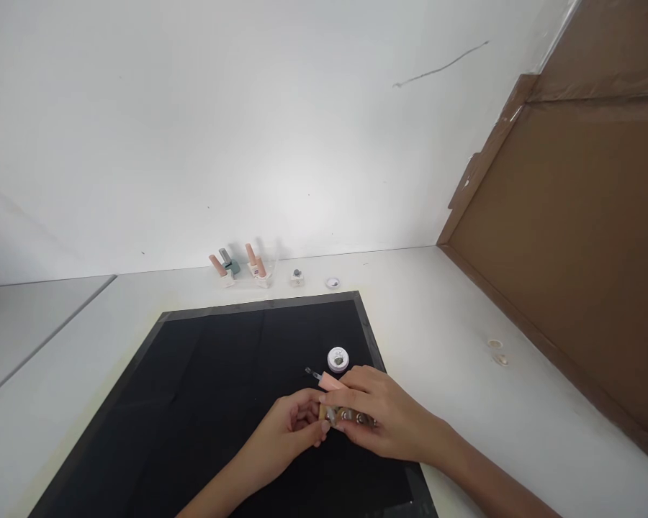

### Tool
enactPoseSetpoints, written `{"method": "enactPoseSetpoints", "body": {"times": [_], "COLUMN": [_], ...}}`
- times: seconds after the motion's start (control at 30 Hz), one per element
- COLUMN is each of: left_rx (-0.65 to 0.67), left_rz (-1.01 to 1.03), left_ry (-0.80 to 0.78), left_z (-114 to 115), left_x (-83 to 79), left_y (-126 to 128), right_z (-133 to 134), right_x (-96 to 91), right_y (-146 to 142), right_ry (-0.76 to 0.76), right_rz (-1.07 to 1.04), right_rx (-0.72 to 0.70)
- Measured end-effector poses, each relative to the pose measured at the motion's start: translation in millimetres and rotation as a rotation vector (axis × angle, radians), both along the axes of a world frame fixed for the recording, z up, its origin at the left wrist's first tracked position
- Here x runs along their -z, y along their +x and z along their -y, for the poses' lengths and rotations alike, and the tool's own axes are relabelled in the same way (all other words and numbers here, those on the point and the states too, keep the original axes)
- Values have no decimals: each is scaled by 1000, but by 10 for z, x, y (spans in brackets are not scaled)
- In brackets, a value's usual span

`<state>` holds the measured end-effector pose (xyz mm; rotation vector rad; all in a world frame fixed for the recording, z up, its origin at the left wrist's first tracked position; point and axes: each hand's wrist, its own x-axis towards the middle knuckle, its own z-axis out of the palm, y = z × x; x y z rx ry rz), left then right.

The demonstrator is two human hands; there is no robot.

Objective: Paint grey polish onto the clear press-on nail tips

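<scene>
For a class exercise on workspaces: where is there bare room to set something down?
Bare: the black mat left of the left hand; the white table between mat and small discs. Crowded: around the right hand, pink-handled brush and round pot; also the bottles by the wall.

A pink-capped brush (332,383) is held in the right hand (375,403), its bristle end pointed away from the body. A small tan piece (322,411) (mostly hidden by fingers) is gripped between that hand and the left hand (291,428). Both hands are held over a black mat (221,381), on which a small white jar (338,359) is set, just beyond the brush. Near the wall (302,129), peach-capped bottles (263,273), a green bottle (231,266) and an uncapped bottle (297,279) are lined up. Brown cardboard (567,216) is stood at the right.
</scene>
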<state>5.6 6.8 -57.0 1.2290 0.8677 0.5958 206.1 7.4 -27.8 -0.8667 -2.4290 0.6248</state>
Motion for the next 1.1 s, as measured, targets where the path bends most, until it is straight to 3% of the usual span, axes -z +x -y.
{"method": "enactPoseSetpoints", "body": {"times": [0.33, 0.47, 0.57, 1.1], "left_rx": [-9, -23, -34, -140], "left_rz": [10, -18, -31, -35], "left_ry": [-38, -80, -96, -236], "left_z": [-12, -9, -11, -56], "left_x": [38, 28, 15, -55], "left_y": [-13, -12, -10, -48], "right_z": [-44, -104, -141, -206], "right_x": [2, -54, -98, -118], "right_y": [70, 216, 293, 395], "right_ry": [-50, -320, -412, -497], "right_rz": [-77, -129, -101, -38], "right_rx": [11, 3, 2, -40]}}
